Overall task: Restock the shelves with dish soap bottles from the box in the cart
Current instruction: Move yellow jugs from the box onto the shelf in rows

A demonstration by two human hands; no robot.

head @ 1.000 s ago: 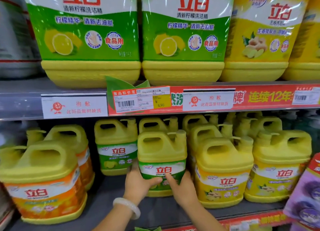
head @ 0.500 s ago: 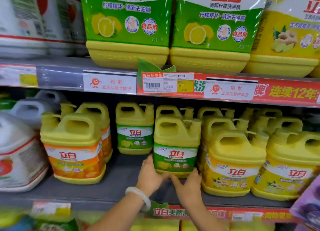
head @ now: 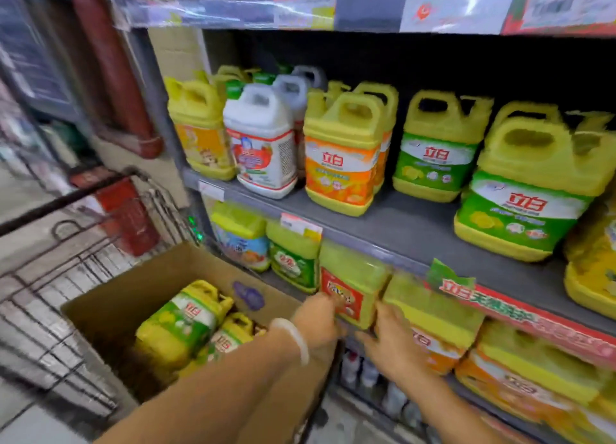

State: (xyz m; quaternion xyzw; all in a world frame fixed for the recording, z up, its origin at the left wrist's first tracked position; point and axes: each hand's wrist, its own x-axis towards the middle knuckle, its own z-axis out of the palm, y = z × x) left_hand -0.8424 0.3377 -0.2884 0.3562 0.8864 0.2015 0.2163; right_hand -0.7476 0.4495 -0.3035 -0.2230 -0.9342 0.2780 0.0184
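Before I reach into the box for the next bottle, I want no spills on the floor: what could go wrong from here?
1. Both the left hand and the right hand sit close to the red-labelled bottle at the lower shelf's edge; a careless swing could knock it off.
2. The bottles in the cardboard box lie tilted, so a poorly gripped one might slip.
3. The view is blurred; misjudging the reach is possible.

Open cardboard box (head: 133, 297) in wire cart (head: 43, 297), at 8 o'clock. Inside: yellow green-labelled dish soap bottles (head: 181, 323), lying tilted, caps toward 1 o'clock. Grey shelf (head: 416, 230) at 2 o'clock: upright yellow jugs, one green-labelled (head: 520, 190) near front edge.
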